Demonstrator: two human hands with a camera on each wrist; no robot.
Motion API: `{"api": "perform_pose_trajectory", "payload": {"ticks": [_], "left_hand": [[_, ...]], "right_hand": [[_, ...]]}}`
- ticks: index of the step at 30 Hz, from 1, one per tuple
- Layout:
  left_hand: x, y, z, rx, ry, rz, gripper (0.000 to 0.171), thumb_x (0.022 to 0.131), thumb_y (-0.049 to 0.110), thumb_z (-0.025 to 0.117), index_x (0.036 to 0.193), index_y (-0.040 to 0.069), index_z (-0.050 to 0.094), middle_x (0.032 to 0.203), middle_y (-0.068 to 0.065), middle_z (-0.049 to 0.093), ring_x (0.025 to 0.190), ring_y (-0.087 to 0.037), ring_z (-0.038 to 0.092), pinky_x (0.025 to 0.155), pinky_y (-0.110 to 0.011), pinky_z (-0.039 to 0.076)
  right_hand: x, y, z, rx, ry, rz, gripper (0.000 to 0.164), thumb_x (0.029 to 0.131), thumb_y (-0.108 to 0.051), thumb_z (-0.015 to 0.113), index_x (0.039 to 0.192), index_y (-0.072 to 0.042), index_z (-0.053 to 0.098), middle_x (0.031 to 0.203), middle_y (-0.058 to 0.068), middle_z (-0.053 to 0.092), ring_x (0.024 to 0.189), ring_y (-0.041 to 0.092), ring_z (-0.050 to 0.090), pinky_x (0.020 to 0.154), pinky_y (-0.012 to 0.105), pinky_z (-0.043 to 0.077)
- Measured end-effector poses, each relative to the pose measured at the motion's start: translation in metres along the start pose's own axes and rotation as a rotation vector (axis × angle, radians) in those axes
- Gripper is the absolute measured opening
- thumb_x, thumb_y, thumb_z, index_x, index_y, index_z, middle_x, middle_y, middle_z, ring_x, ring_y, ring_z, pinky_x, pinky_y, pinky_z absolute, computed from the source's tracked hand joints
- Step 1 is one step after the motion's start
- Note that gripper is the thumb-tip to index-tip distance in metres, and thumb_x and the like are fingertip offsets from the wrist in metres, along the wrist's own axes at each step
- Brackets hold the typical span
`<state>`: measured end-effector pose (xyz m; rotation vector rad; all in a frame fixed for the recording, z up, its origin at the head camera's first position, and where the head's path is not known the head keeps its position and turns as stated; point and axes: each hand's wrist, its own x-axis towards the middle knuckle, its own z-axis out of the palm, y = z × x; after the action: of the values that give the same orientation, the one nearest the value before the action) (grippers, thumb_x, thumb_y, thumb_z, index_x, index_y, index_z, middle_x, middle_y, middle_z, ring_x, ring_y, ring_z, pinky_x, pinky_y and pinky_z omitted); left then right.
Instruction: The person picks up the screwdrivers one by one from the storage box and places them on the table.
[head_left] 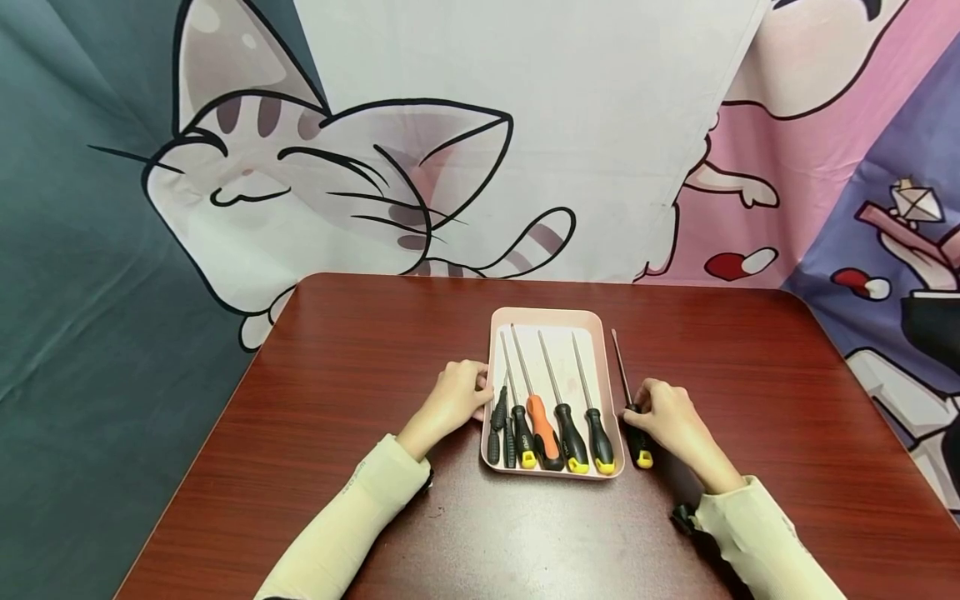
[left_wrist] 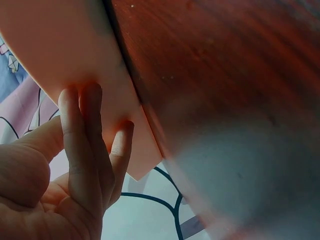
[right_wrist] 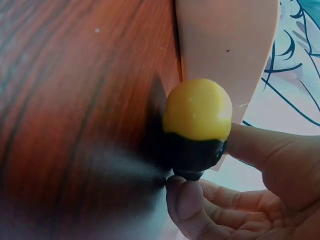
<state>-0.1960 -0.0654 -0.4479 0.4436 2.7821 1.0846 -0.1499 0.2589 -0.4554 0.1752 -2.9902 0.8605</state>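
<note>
A pale pink tray (head_left: 546, 317) holds several screwdrivers lying side by side, shafts pointing away from me. Most handles are black, some with yellow ends; one screwdriver (head_left: 537, 412) has an orange and black handle. My left hand (head_left: 453, 390) grips the tray's left edge, its fingers against the outer wall (left_wrist: 60, 45) and the thumb at the rim. Just right of the tray, my right hand (head_left: 666, 412) pinches the upper handle of a black screwdriver (head_left: 639, 442) between thumb and fingers. That handle's yellow end (right_wrist: 197, 107) faces the right wrist camera.
Under everything is a dark red-brown wooden table (head_left: 360, 350). Behind its far edge hangs a cloth backdrop (head_left: 600, 150) with a cartoon cat. Smaller black handles (head_left: 493, 446) lie along the tray's left side.
</note>
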Motion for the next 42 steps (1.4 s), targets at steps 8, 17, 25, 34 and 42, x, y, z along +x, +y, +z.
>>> {"api": "perform_pose_trajectory", "payload": {"ticks": [8,17,25,34,42], "left_hand": [[0.0,0.0,0.0,0.026,0.007,0.015,0.038,0.085,0.004,0.066,0.122,-0.004,0.067,0.081,0.002,0.071,0.063,-0.008,0.066,0.081,-0.039,0.056],[0.001,0.0,-0.001,0.034,0.013,0.011,0.038,0.085,0.005,0.066,0.122,-0.003,0.067,0.082,0.001,0.071,0.065,-0.009,0.067,0.082,-0.039,0.056],[0.002,0.0,-0.001,0.044,0.015,0.01,0.037,0.086,0.005,0.067,0.123,-0.003,0.067,0.082,0.001,0.071,0.064,-0.008,0.067,0.082,-0.039,0.056],[0.002,-0.001,0.0,0.056,0.022,0.016,0.038,0.086,0.005,0.066,0.122,-0.003,0.068,0.081,0.001,0.072,0.071,-0.012,0.069,0.083,-0.04,0.056],[0.002,-0.001,0.0,0.057,0.02,0.023,0.037,0.086,0.005,0.066,0.122,-0.003,0.068,0.08,0.003,0.071,0.068,-0.01,0.068,0.082,-0.039,0.056]], "right_hand": [[0.0,-0.001,-0.004,-0.005,0.022,0.0,0.025,0.077,-0.014,0.081,0.078,0.0,0.061,0.067,0.004,0.06,0.061,0.019,0.056,0.057,0.037,0.046],[0.001,-0.013,-0.014,0.015,0.139,-0.025,0.017,0.081,-0.009,0.077,0.079,-0.002,0.061,0.066,0.003,0.061,0.061,0.018,0.055,0.057,0.035,0.045],[0.006,-0.034,-0.018,0.055,0.226,-0.083,0.012,0.084,-0.007,0.074,0.08,-0.003,0.063,0.067,0.002,0.062,0.061,0.015,0.057,0.058,0.03,0.046],[0.013,-0.058,-0.015,0.109,0.099,-0.124,0.01,0.083,-0.006,0.073,0.078,-0.004,0.064,0.069,0.001,0.065,0.058,0.011,0.061,0.057,0.026,0.049],[0.018,-0.068,-0.001,0.078,-0.013,-0.185,0.014,0.084,-0.006,0.075,0.075,-0.005,0.064,0.065,-0.001,0.063,0.059,0.01,0.057,0.056,0.027,0.049]]}}
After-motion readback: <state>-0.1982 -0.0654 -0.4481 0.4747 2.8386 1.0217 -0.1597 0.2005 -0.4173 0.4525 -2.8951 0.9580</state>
